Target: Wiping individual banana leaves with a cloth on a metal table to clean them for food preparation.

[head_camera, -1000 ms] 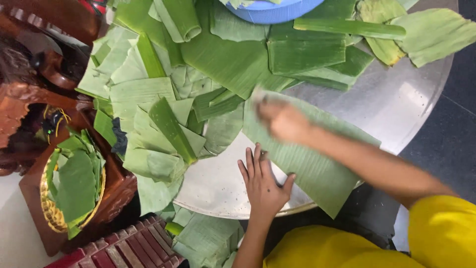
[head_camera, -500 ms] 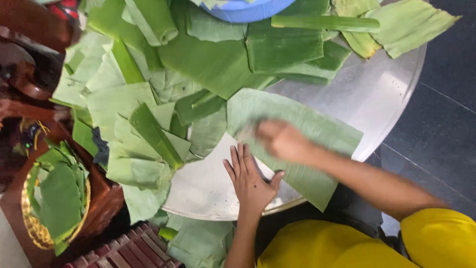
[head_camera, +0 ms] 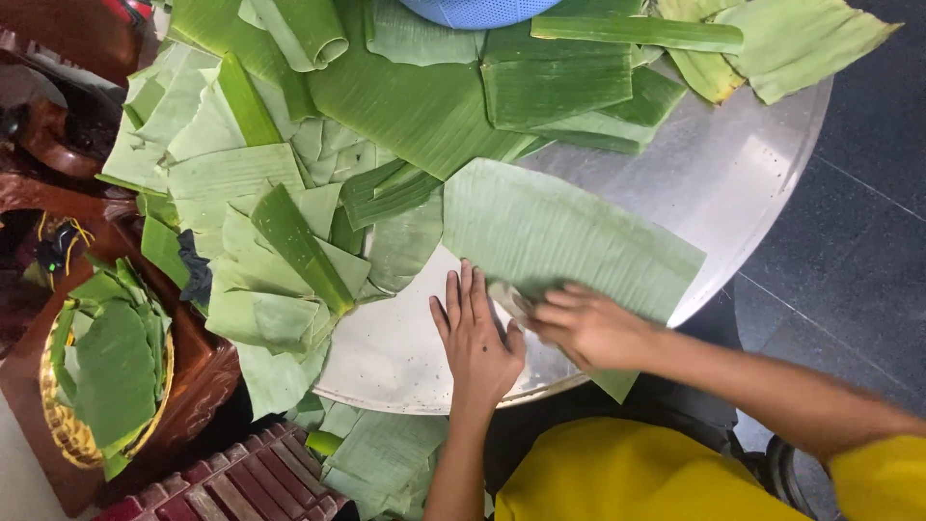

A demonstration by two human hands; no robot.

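A large pale green banana leaf piece (head_camera: 579, 232) lies flat on a round metal tray table (head_camera: 752, 164). My left hand (head_camera: 475, 338) rests palm down with its fingers spread on the bare metal, just beside the leaf's near left edge. My right hand (head_camera: 590, 326) lies on the leaf's near corner. Its fingers are curled over a small pale wad (head_camera: 505, 295), blurred, which looks like a cloth. My forearm crosses the tray's rim from the right.
Many cut and folded banana leaf pieces (head_camera: 289, 222) are heaped over the tray's left and far side. A blue basin (head_camera: 477, 10) stands at the far edge. At the left, a leaf-lined woven basket (head_camera: 106, 376) sits on dark wooden furniture (head_camera: 198, 381). More leaves (head_camera: 376, 453) hang below the tray.
My right hand has slid across the leaf from its far middle toward me and to the left, ending next to my left hand. My left hand has stayed flat on the tray.
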